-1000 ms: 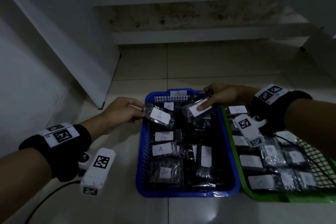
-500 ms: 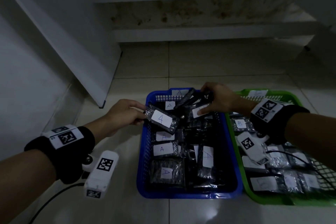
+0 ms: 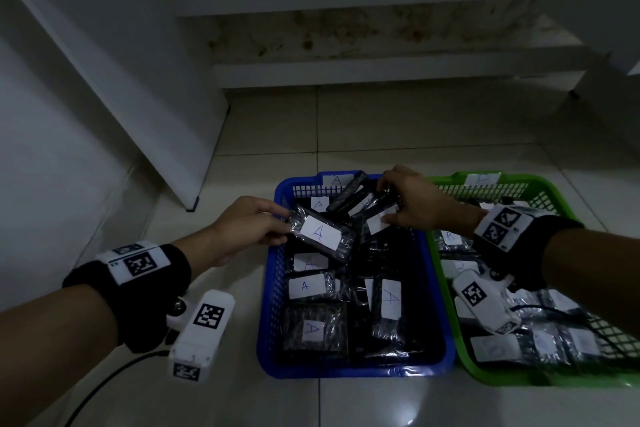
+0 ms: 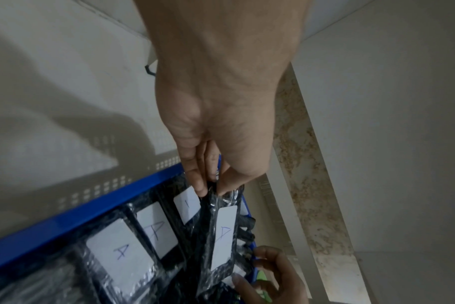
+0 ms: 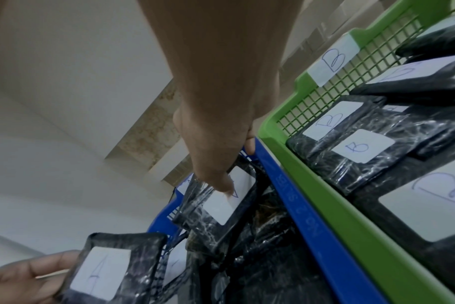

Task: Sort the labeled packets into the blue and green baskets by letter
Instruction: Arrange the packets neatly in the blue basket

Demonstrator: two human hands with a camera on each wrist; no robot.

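- Head view: since a second ago the right hand (image 3: 412, 204) has been brought from over the green basket (image 3: 561, 194) to the far end of the blue basket (image 3: 273, 288). It is closed round a small bundle of packets (image 3: 372, 210), now low among the A's. The left hand (image 3: 249, 229) pinches one A packet (image 3: 320, 234) by its edge, held just above the basket's left side, tilted, hardly shifted. Judged: both loads are being delivered to the A basket, release not yet made.
- Left wrist view: thumb and fingertips (image 4: 199, 187) are seen pinched on the packet's top seam; it hangs edge-on over other A packets. The bundle's count cannot be told.
- Right wrist view: the thumb is pressed on a white label (image 5: 227, 195), the letter half covered. B packets (image 5: 361, 146) lie in the green basket; some labels are cut off.
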